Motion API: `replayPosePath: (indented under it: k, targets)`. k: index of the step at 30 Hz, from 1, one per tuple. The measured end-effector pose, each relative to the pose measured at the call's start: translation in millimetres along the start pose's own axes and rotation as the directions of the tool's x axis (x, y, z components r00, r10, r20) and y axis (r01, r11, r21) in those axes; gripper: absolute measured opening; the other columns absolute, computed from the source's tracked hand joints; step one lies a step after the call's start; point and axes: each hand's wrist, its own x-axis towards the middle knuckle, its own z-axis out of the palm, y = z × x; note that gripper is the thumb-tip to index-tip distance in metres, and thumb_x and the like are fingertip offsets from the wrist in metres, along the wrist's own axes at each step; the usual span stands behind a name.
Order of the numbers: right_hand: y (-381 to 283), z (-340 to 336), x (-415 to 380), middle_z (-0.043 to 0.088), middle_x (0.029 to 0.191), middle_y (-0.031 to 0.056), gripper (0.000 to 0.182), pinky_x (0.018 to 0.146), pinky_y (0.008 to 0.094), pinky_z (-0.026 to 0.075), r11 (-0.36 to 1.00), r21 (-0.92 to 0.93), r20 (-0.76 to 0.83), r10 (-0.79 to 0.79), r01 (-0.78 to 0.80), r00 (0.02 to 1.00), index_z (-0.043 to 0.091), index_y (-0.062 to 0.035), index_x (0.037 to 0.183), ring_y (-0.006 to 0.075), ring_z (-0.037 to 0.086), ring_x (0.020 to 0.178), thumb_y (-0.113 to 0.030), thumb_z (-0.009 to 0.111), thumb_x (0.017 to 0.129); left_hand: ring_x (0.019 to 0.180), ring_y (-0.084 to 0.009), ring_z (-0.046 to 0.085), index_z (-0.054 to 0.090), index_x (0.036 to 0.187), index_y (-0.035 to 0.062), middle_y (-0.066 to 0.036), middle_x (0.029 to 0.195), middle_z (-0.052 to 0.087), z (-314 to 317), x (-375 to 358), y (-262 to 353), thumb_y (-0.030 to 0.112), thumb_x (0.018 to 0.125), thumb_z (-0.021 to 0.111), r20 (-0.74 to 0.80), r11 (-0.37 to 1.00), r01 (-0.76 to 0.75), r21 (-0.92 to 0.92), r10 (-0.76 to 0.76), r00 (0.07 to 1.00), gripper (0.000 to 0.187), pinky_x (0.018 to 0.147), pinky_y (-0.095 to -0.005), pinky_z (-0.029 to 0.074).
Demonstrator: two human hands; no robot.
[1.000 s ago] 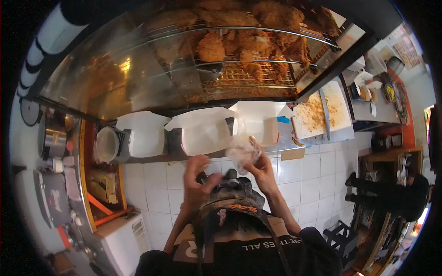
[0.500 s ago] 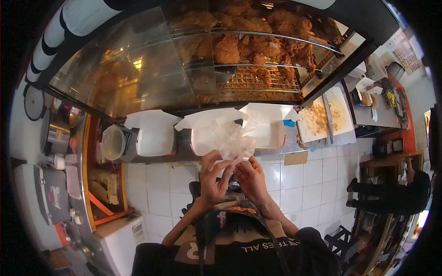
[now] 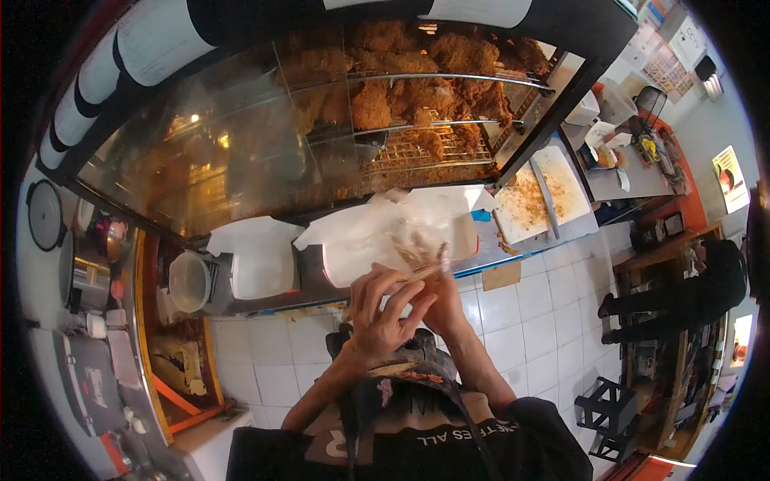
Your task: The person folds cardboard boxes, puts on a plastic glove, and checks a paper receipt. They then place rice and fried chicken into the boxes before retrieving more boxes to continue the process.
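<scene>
Drawing, it seems, a clear glove [image 3: 415, 250] over the loosely spread right hand [image 3: 437, 280], by the white boxes [image 3: 341, 255]; left hand [image 3: 381, 314] alongside, pinch unclear; snug fit likely needs steady pulling

Place: fried-food shop kitchen | glass display cabinet [image 3: 200, 164], fried pieces [image 3: 370, 106] | open takeaway boxes [image 3: 263, 271] | crumb-strewn board [image 3: 574, 192], knife [image 3: 545, 200]

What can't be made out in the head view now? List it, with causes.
In the head view:
Right hand: exact pose blurred by motion and clear plastic.
Glass food cabinet: contents at its left end obscured by glare and haze.
White paper: cut off by the top edge.
Wall poster: print too small.
</scene>
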Motion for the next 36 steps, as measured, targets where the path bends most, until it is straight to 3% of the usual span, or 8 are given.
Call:
replayPosePath:
  k: [1,7,9,13,17,26,29,36]
  targets:
    - [-0.8,4.1,1.1,0.032,0.163,0.0235,0.071,0.118,0.0486,0.040,0.860,0.498,0.018,0.113,-0.107,0.993,0.026,-0.0053,0.160,0.0408,0.041,0.145,-0.047,0.047,0.107,0.105,-0.0283,0.060,0.071,0.112,0.0083,-0.007,0.110,0.066,0.7,-1.2,-0.7,0.012,0.079,0.086,-0.004,1.000,-0.010,-0.004,0.010,1.000,0.036,0.091,-0.0437,0.047]
    - [10.2,-2.4,-8.0,0.034,0.162,0.0210,0.066,0.122,0.0443,0.036,0.866,0.474,0.009,0.178,-0.162,0.984,0.028,0.0002,0.158,0.0343,0.041,0.146,-0.042,0.044,0.110,0.100,-0.0300,0.062,0.071,0.106,0.0042,-0.009,0.106,0.068,5.2,-11.3,-17.6,0.003,0.086,0.077,0.133,0.992,0.109,0.064,-0.117,0.984,0.021,0.086,-0.0437,0.050]
    - [33.6,-26.1,-18.8,0.045,0.153,0.0147,0.061,0.116,0.0392,0.041,0.991,-0.112,-0.258,0.043,-0.074,0.965,0.031,-0.0006,0.156,0.0262,0.046,0.141,-0.039,0.046,0.111,0.096,-0.0307,0.064,0.070,0.105,0.0020,-0.011,0.103,0.068,3.9,-10.3,-21.1,-0.001,0.088,0.074,0.103,0.993,0.112,0.038,-0.116,0.988,0.018,0.083,-0.0425,0.051]
    - [25.8,-16.2,-12.0,0.044,0.154,0.0133,0.064,0.117,0.0360,0.039,0.941,0.300,-0.391,-0.028,0.156,0.920,0.031,-0.0066,0.158,0.0212,0.041,0.144,-0.043,0.049,0.109,0.098,-0.0298,0.064,0.070,0.107,0.0024,-0.010,0.105,0.067,8.6,-19.7,-13.5,-0.005,0.081,0.073,0.165,0.992,0.089,-0.084,-0.075,0.983,0.027,0.089,-0.0398,0.050]
    - [5.5,3.5,-3.8,0.023,0.168,0.0186,0.075,0.126,0.0562,0.024,0.704,0.703,0.022,-0.172,0.107,0.985,0.025,-0.0096,0.162,0.0370,0.022,0.155,-0.057,0.040,0.106,0.105,-0.0288,0.062,0.068,0.110,0.0001,-0.012,0.112,0.064,8.3,-19.8,1.0,-0.007,0.071,0.073,0.271,0.983,-0.082,-0.167,0.126,0.954,0.040,0.092,-0.0415,0.050]
    - [4.2,-6.2,-4.7,0.025,0.168,0.0113,0.069,0.120,0.0698,0.024,0.859,0.462,-0.168,-0.162,0.222,0.973,0.027,-0.0215,0.163,0.0359,0.021,0.155,-0.054,0.047,0.104,0.106,-0.0310,0.061,0.064,0.117,-0.0012,-0.014,0.112,0.062,7.0,-18.9,1.1,-0.003,0.076,0.076,0.306,0.935,-0.184,-0.304,0.279,0.910,0.042,0.092,-0.0428,0.049]
    - [-6.0,-4.8,-11.5,0.025,0.168,0.0115,0.070,0.118,0.0741,0.024,0.776,0.601,-0.115,-0.151,0.190,0.982,0.029,-0.0213,0.162,0.0358,0.022,0.155,-0.053,0.049,0.103,0.095,-0.0244,0.062,0.059,0.121,-0.0024,-0.012,0.109,0.062,-2.1,16.3,17.5,0.010,0.092,0.076,-0.058,0.760,0.452,-0.467,-0.536,0.842,0.036,0.085,-0.0390,0.052]
    - [-12.9,-6.3,-22.0,0.024,0.169,0.0140,0.070,0.115,0.0759,0.028,0.706,0.685,-0.085,-0.166,0.178,0.983,0.028,-0.0218,0.162,0.0373,0.023,0.155,-0.057,0.045,0.104,0.086,-0.0077,0.059,0.068,0.102,-0.0041,-0.001,0.090,0.067,-6.6,14.1,-49.5,0.019,0.105,0.063,0.297,0.498,0.720,-0.483,-0.680,0.670,0.024,0.079,-0.0256,0.050]
